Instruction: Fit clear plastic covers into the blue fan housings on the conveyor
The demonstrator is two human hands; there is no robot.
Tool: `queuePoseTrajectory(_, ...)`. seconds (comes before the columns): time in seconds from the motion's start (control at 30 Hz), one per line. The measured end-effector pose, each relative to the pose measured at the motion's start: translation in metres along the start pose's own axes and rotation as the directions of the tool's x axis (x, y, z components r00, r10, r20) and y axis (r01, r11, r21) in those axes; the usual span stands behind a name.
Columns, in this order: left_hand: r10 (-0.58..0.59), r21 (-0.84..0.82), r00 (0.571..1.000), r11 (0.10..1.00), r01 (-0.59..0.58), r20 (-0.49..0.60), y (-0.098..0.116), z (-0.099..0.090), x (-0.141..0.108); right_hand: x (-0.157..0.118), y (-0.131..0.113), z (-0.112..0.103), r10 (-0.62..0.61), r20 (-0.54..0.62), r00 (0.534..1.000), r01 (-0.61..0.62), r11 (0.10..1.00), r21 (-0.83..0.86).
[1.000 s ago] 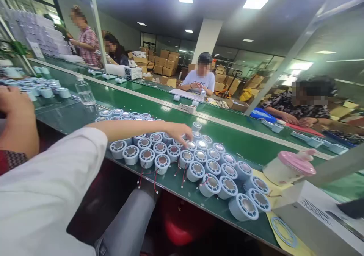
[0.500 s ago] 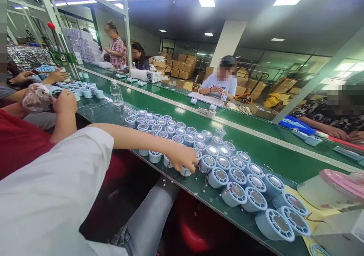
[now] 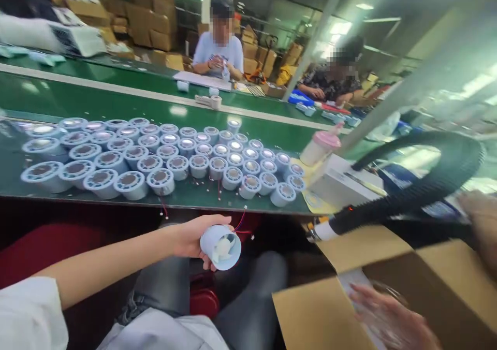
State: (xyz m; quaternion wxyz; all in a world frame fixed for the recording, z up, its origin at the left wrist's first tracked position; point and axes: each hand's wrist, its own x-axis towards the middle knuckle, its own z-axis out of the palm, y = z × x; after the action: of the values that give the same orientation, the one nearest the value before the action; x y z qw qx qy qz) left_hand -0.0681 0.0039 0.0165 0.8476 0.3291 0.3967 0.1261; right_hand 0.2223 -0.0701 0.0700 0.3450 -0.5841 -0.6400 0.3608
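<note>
My left hand (image 3: pixel 192 238) is closed around a light-blue fan housing (image 3: pixel 208 240) over my lap, in front of the table edge. The housing is tilted so its open end faces me, showing a white fan blade (image 3: pixel 224 249) inside. Thin red and dark wires with small white connectors trail from it. At the lower right, my right hand (image 3: pixel 392 311) is at an open cardboard box (image 3: pixel 322 314), beside clear plastic. Motion blur smears its fingers, so what they hold cannot be made out. Several similar round housings (image 3: pixel 161 180) stand in rows on the table.
A green conveyor (image 3: pixel 147 99) runs behind the rows. To the right are a pink-lidded tub (image 3: pixel 324 145), a white box (image 3: pixel 341 179) and a thick black flexible hose (image 3: pixel 419 194). Another person's blurred hand (image 3: pixel 481 225) is at the right edge. Two co-workers sit across the conveyor.
My left hand has lifted a fan housing from the rows and brought it over my lap. The view has swung right and down, bringing the cardboard box and my right hand into sight.
</note>
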Motion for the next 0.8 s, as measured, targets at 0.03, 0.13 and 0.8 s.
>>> queuePoseTrajectory(0.03, -0.023, 0.019, 0.999, 1.000, 0.023, 0.024, -0.004, 0.004, 0.006, -0.013, 0.016, -0.002, -0.115, 0.013, 0.993, 0.116, 0.991, -0.073)
queuePoseTrajectory(0.13, -0.036, 0.210, 0.995, 0.978, 0.015, 0.095, -0.010, 0.015, 0.018, -0.023, 0.032, 0.026, -0.450, 0.214, 0.867, 0.498, 0.768, -0.402)
queuePoseTrajectory(0.8, 0.598, 0.773, 0.780, 0.401, -0.492, 0.186, -0.039, 0.024, 0.020, 0.000, 0.022, 0.081, 0.048, -0.040, 0.998, -0.035, 0.959, 0.282)
